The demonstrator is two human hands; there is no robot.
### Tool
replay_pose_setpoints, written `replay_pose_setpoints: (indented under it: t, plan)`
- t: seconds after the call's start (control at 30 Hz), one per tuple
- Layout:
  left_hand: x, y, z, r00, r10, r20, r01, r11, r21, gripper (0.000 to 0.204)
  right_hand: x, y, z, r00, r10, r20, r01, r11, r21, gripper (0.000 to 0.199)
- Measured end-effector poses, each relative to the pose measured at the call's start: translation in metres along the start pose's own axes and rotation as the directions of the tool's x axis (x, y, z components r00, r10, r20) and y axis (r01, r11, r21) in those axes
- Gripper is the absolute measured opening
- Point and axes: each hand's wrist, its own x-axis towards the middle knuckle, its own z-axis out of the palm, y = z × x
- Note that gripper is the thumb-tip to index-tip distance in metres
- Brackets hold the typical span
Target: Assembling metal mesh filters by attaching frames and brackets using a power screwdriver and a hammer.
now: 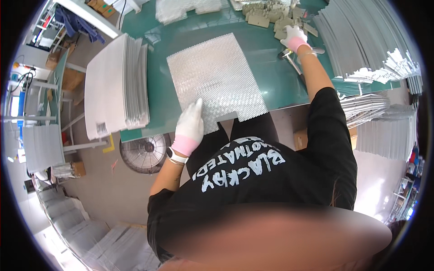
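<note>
A silvery panel with a fine honeycomb-like mesh [217,72] lies on the green table, its notched near edge reaching past the table's front. My left hand [191,121], in a white glove with a pink cuff, rests flat on the panel's near left edge with fingers stretched out. At the back right, my right hand [295,37], gloved the same way, reaches to a pile of olive-tan moulded pieces [271,13]. Its fingers look apart over the pile's near side; whether they touch a piece is hard to see. A hammer-like tool [291,59] with a dark head lies beside my right wrist.
A stack of pale flat sheets [108,86] stands on the table's left; a tall stack of grey panels [361,40] fills its right. More mesh panels [181,10] lie at the far edge. Below the green table [156,90], a round floor fan [147,151] stands at the left.
</note>
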Motion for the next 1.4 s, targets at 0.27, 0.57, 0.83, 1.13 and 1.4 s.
replay_pose_setpoints:
  t: [0.27, 0.57, 0.83, 1.13, 1.4]
  plan:
    - [-0.094, 0.020, 0.067, 0.950, -0.169, 0.264, 0.307, 0.325, -0.895, 0.015, -0.022, -0.006, 0.008, 0.902, -0.202, -0.381, 0.348, 0.864, 0.365, 0.047]
    - [-0.074, 0.003, 0.100, 0.839, -0.374, 0.394, 0.280, -0.324, -0.904, 0.043, -0.344, -0.102, 0.023, 0.653, -0.749, 0.110, 0.041, 0.180, 0.983, 0.022]
    - [-0.086, -0.018, 0.088, 0.746, -0.609, 0.270, 0.155, -0.236, -0.959, 0.044, -0.374, -0.142, 0.101, 0.757, -0.586, 0.289, -0.651, -0.646, 0.399, 0.025]
    - [-0.072, -0.027, 0.062, 0.825, -0.517, 0.229, 0.291, 0.041, -0.956, 0.027, -0.363, -0.146, 0.089, 0.777, -0.529, 0.341, -0.629, -0.634, 0.450, 0.019]
    - [-0.074, -0.027, 0.067, 0.820, -0.536, 0.200, 0.283, 0.075, -0.956, 0.025, -0.364, -0.146, 0.089, 0.807, -0.504, 0.309, -0.587, -0.628, 0.511, 0.019]
